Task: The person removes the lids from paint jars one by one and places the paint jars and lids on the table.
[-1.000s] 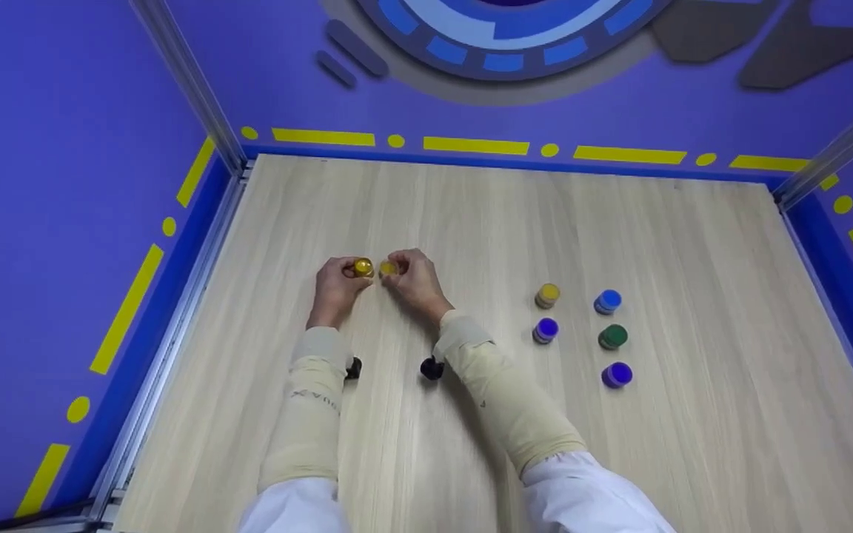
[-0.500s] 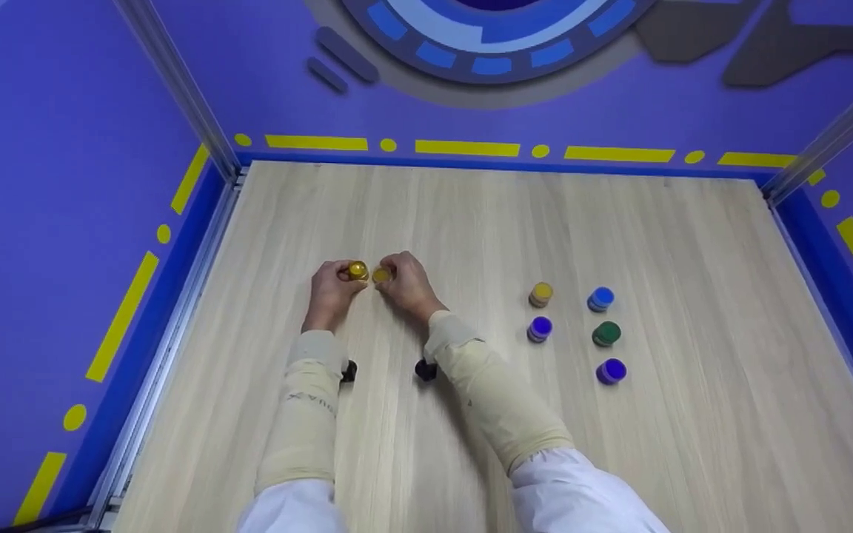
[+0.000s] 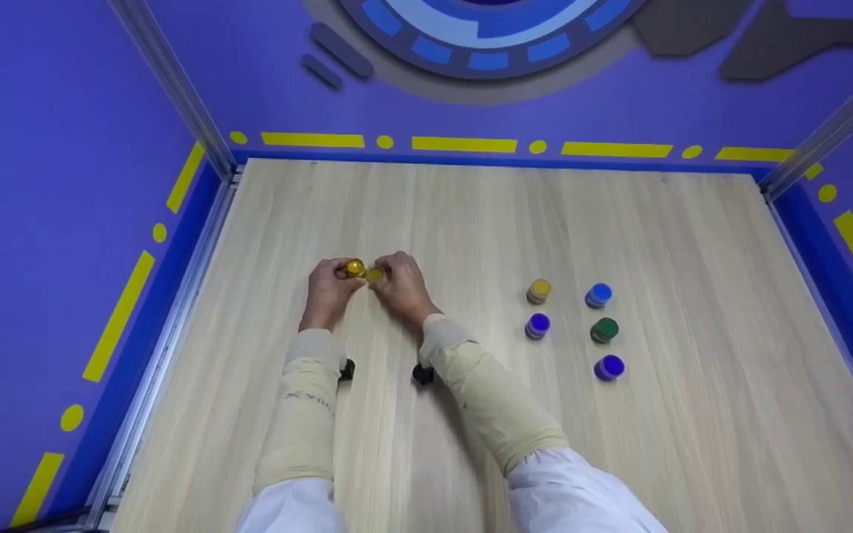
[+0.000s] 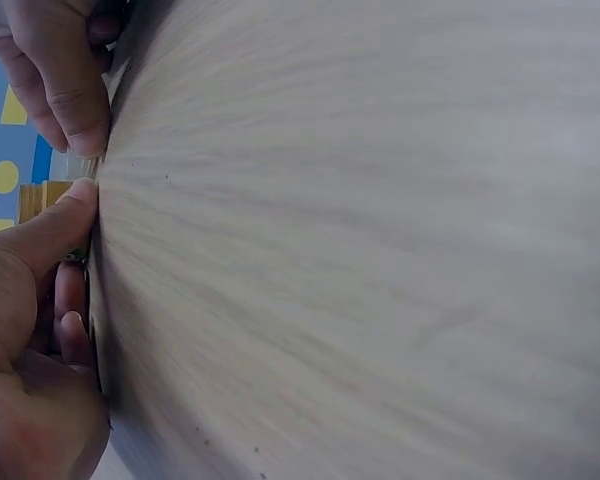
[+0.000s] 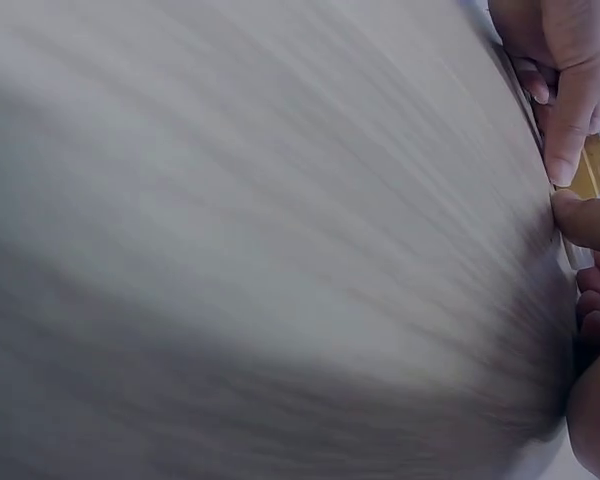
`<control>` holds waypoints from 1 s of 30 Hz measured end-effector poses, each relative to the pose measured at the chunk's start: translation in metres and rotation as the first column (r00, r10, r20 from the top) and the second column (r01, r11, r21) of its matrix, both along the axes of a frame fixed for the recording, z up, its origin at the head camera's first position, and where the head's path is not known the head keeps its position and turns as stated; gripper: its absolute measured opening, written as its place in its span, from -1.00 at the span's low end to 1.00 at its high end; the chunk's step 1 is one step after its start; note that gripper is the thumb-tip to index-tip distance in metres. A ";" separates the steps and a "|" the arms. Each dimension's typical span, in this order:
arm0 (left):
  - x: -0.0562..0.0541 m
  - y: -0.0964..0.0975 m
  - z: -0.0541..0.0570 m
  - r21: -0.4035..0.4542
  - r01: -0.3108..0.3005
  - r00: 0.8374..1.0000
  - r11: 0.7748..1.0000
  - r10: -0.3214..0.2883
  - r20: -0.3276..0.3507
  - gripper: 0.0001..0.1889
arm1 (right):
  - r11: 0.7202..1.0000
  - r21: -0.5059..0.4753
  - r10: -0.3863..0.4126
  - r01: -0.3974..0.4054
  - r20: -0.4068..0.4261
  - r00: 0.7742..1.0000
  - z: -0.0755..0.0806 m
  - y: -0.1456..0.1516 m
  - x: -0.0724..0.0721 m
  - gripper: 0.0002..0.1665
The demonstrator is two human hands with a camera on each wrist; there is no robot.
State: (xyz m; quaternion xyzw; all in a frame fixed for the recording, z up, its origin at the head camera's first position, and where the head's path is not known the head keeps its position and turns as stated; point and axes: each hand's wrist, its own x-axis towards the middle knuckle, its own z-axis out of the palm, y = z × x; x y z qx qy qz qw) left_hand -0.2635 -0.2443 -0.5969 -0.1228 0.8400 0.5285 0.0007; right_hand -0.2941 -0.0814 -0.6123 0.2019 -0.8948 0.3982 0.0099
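Note:
In the head view, my left hand (image 3: pixel 329 292) grips a small paint jar (image 3: pixel 355 268) with a glossy yellow top, upright or nearly so over the table. Its thumb lies along the jar's near side; in the left wrist view the jar (image 4: pixel 42 198) shows as a yellow band. Close on the right, my right hand (image 3: pixel 403 285) pinches a small, round, translucent yellowish piece (image 3: pixel 375 275) that looks like a lid. The two thumb tips almost meet. In the right wrist view the fingers hide most of both items, so I cannot tell whether they touch.
Several small jars stand on the right of the wooden table (image 3: pixel 693 244): a yellow one (image 3: pixel 538 291), a blue one (image 3: pixel 598 295), a green one (image 3: pixel 605 330) and two purple ones, a nearer (image 3: pixel 609 368) and a farther (image 3: pixel 537 326). Blue panels (image 3: pixel 456 118) wall the table in.
The camera view has shifted slightly, so everything sits a little further left in it. Both hands keep their holds; the right hand's piece stays close beside the jar.

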 end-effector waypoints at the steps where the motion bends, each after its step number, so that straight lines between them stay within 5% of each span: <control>1: 0.000 0.000 0.000 -0.001 0.000 1.000 1.000 0.000 -0.001 -0.59 | 1.000 0.001 -0.004 0.004 -0.001 1.000 -0.001 0.000 0.000 -0.60; 19: 0.000 0.001 -0.002 -0.015 0.008 1.000 1.000 -0.008 -0.005 -0.57 | 0.994 -0.110 0.033 -0.028 0.040 0.999 -0.002 0.010 0.004 -0.45; 30: 0.001 -0.001 0.002 -0.028 0.006 1.000 1.000 -0.006 0.003 -0.58 | 0.965 -0.258 -0.037 0.049 0.050 0.998 0.006 0.021 0.022 -0.45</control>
